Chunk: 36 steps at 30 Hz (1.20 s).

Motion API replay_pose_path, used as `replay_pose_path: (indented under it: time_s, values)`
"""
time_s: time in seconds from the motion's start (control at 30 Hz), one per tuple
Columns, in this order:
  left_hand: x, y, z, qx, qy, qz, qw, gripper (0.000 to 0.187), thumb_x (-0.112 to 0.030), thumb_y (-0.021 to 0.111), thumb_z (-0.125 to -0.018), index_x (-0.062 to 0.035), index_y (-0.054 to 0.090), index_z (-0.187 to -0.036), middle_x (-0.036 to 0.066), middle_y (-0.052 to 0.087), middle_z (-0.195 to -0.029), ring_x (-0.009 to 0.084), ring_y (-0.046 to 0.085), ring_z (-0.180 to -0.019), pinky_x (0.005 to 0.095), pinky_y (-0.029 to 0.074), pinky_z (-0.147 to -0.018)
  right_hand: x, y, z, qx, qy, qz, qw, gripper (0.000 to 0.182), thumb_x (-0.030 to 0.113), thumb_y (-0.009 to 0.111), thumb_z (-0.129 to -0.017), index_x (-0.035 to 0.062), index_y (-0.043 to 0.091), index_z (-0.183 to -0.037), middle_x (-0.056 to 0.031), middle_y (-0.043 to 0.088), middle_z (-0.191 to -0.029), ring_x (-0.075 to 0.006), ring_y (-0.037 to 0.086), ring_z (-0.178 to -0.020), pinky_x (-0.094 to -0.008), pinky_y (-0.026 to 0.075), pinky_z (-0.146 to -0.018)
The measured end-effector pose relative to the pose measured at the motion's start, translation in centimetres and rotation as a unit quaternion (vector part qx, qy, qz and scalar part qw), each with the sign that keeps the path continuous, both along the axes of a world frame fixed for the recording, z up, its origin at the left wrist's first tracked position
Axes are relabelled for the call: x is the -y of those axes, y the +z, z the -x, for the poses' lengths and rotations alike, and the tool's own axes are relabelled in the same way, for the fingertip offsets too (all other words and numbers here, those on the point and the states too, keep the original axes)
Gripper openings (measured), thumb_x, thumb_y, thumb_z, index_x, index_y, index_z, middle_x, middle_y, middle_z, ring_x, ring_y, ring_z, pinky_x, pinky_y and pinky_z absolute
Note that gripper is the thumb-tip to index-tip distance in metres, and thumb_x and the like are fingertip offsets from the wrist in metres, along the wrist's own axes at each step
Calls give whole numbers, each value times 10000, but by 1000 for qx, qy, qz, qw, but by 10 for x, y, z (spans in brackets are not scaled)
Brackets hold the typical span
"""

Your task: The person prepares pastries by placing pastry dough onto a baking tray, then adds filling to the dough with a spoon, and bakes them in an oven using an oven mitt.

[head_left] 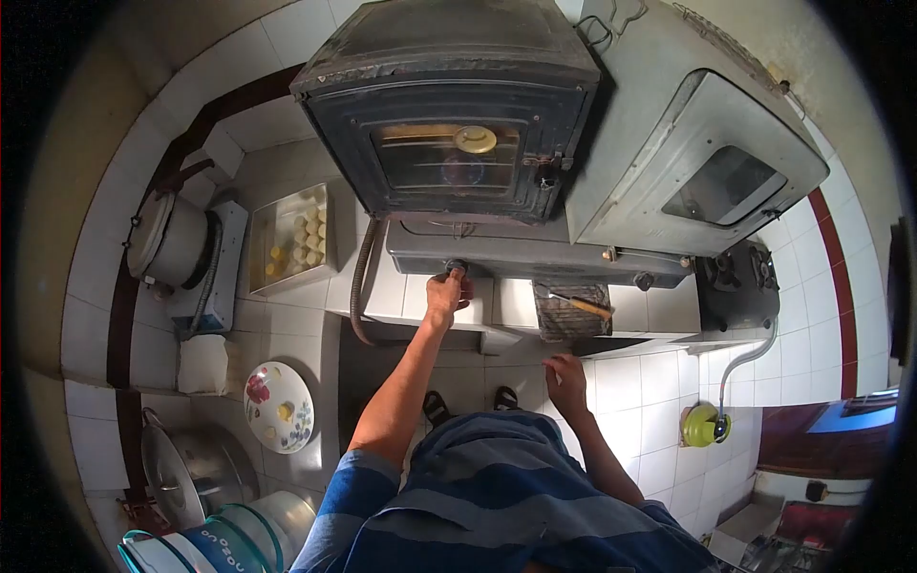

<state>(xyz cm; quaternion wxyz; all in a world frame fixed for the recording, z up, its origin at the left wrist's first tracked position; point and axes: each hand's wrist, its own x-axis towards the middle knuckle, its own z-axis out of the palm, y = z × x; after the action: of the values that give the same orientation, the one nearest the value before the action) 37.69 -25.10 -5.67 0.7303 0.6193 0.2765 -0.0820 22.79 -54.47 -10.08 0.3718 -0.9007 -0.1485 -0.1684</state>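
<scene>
My left hand [445, 294] reaches up to the stove's front panel, with its fingers closed around a black knob [456, 266]. The knob is on the grey gas stove [535, 256], beneath a dark metal oven [439, 95]. Through the oven's glass window a bluish glow shows low inside, and a round cream-coloured disc [475, 139] is at the window. My right hand [565, 384] hangs in front of the counter with its fingers curled in. What it holds, if anything, is hidden. Nearest to it, a wire rack [564, 323] carries a wooden-handled tool [590, 307].
At left stand a metal tray [258, 260] of several pale round pieces, a white pot [170, 239] and a flowered plate [278, 430]. A lidded metal pot [181, 468] is lower left. A grey oven [650, 191] is at right; a green round object [700, 425] joins a hose.
</scene>
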Motion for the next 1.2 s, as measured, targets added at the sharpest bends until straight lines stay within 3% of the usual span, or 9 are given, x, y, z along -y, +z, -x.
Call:
replay_pose_path:
  time_s: [0.1, 0.43, 0.5, 1.2]
  values:
    - [-2, -3, 1, 25, -10, -24, 999, 341, -378, 638, -962, -38, 666, -955, 95, 715, -822, 195, 686, -695, 339, 560, -625, -1, -6, 0, -4, 16, -11, 1000, 198, 3, 723, -841, 90, 700, -1018, -153, 651, -1034, -367, 623, -985, -461, 503, -836]
    - [-4, -11, -1, 37, -27, -81, 996, 401, -419, 647, -967, -22, 685, -932, 90, 713, -799, 169, 677, -660, 321, 560, -570, -16, 4, -12, -33, 25, -4, 999, 198, 8, 708, -838, 88, 701, -1019, -145, 657, -1055, -359, 629, -1008, -456, 506, -863]
    - [-2, -9, -1, 47, -14, -106, 993, 394, -364, 614, -983, 5, 697, -872, 84, 706, -726, 142, 659, -603, 301, 555, -523, -16, 4, -14, -50, 25, -4, 998, 181, 25, 693, -851, 85, 714, -1021, -147, 661, -1068, -357, 626, -1023, -451, 505, -885]
    - [-3, -6, -3, 29, -30, -164, 985, 355, -331, 628, -994, 8, 708, -920, 71, 712, -729, 130, 648, -598, 307, 574, -527, -19, 9, -24, -53, 43, -3, 998, 136, 37, 697, -863, 59, 728, -994, -146, 673, -1015, -351, 640, -1006, -437, 512, -873]
